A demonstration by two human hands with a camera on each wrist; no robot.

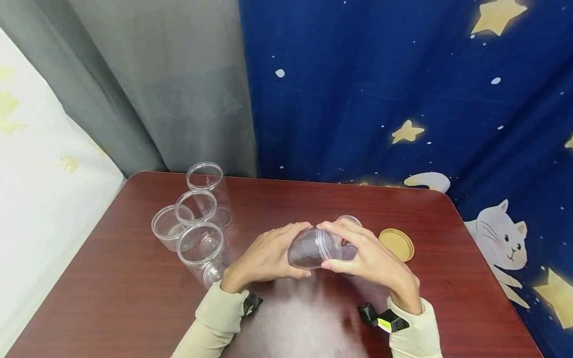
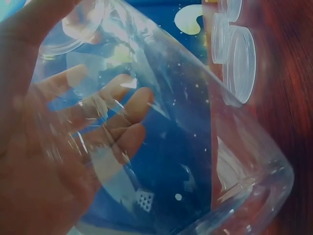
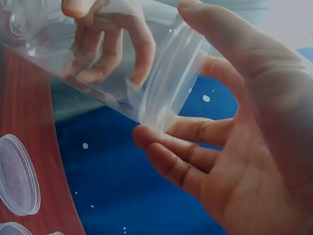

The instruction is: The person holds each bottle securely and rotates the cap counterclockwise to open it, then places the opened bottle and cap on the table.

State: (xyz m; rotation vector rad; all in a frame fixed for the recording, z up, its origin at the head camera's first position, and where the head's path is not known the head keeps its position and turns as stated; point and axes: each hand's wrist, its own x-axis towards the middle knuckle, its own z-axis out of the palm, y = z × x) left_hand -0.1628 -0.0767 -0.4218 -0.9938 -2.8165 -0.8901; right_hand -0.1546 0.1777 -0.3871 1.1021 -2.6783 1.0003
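Observation:
A clear plastic jar [image 1: 306, 251] is held tilted on its side above the table, between both hands. My left hand [image 1: 273, 251] grips the jar's body, thumb on the near side and fingers around the far side, seen through the plastic in the right wrist view. At the jar's other end is a ridged clear band [image 3: 171, 68] that looks like a lid. My right hand [image 1: 364, 251] holds this end between thumb and fingertips. The jar looks empty. Behind the right hand, a clear round rim [image 1: 349, 219] is partly hidden.
Several open clear jars [image 1: 200, 243] of differing heights stand grouped at the left of the brown table [image 1: 112, 278]. A gold lid [image 1: 397, 244] lies right of the right hand. Curtains [image 1: 358, 99] hang behind the table's far edge.

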